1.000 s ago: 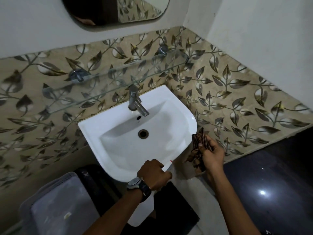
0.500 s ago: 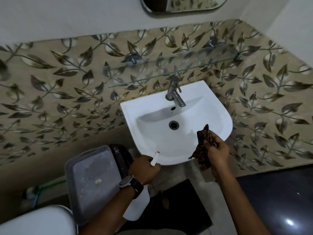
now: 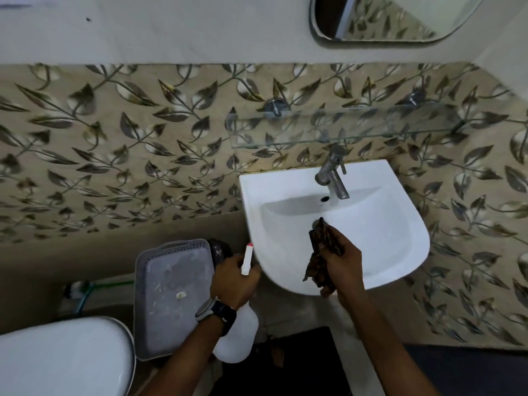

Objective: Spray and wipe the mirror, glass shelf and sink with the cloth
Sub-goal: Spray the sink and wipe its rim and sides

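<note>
A white sink [image 3: 385,247] hangs on the tiled wall with a steel tap [image 3: 333,174] at its back. Above it runs a glass shelf [image 3: 343,127], and the lower edge of a mirror [image 3: 385,18] shows at the top right. My left hand [image 3: 233,278] grips a white spray bottle [image 3: 238,335] with a red-tipped nozzle, held just left of the sink's front rim. My right hand [image 3: 341,264] holds a bunched dark brown cloth [image 3: 321,252] over the sink's front part, near the drain.
A grey plastic basket [image 3: 171,295] stands on the floor left of the sink. A white toilet lid [image 3: 63,355] fills the lower left corner. A dark mat [image 3: 285,361] lies below the sink. A green hose [image 3: 94,290] runs along the wall base.
The view has swung left, so sink, shelf and mirror now sit further right and the toilet lid shows more. My right hand with the cloth has moved in over the basin.
</note>
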`<state>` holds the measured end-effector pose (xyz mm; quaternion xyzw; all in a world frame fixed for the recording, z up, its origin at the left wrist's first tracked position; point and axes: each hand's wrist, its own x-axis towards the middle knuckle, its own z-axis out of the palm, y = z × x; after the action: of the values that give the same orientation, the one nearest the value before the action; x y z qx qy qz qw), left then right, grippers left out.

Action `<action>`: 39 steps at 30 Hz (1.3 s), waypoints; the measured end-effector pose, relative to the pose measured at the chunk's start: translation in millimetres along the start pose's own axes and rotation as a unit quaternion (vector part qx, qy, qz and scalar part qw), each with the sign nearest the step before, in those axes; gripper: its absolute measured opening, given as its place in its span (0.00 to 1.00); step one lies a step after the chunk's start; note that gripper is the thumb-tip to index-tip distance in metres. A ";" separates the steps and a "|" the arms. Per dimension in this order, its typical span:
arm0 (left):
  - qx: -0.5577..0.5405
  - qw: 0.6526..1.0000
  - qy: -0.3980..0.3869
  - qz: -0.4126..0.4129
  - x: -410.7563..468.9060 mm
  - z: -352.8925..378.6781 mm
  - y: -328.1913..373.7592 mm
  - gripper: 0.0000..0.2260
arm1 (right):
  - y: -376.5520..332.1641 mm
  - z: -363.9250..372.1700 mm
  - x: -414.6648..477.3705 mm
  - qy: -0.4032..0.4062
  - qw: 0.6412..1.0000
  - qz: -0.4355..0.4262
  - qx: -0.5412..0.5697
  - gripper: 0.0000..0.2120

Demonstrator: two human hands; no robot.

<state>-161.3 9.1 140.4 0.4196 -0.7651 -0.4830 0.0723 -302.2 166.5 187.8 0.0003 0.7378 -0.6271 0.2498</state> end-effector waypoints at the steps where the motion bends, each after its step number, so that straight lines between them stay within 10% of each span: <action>1: -0.004 1.000 0.019 0.001 4.0 -2.5 2.0 0.18 | 0.2 7.9 7.1 -0.010 1.000 -0.001 -0.005 0.14; 5: -0.020 0.998 0.065 -0.003 26.2 -11.6 2.9 0.15 | 0.5 54.8 40.2 -0.052 0.997 -0.010 -0.056 0.11; 9: -0.039 0.995 0.086 -0.029 46.0 -19.8 1.2 0.16 | 3.4 114.9 101.2 -0.047 0.968 -0.198 -0.145 0.13; 12: -0.058 0.992 0.105 -0.048 57.5 -26.4 1.4 0.15 | 11.3 159.0 164.4 -0.109 0.892 -0.335 -0.284 0.24; 17: -0.057 0.990 0.120 -0.050 71.0 -33.6 2.0 0.18 | 54.2 188.5 193.4 -0.142 0.752 -0.315 -0.562 0.30; 39: -0.079 0.996 0.032 -0.015 142.8 18.7 91.5 0.18 | 57.7 43.4 289.2 -0.006 0.739 -0.364 -0.567 0.25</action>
<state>-314.3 -63.3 161.7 0.4395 -0.7151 -0.5296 0.1223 -521.2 48.1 23.8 -0.4139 0.8992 -0.1365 -0.0393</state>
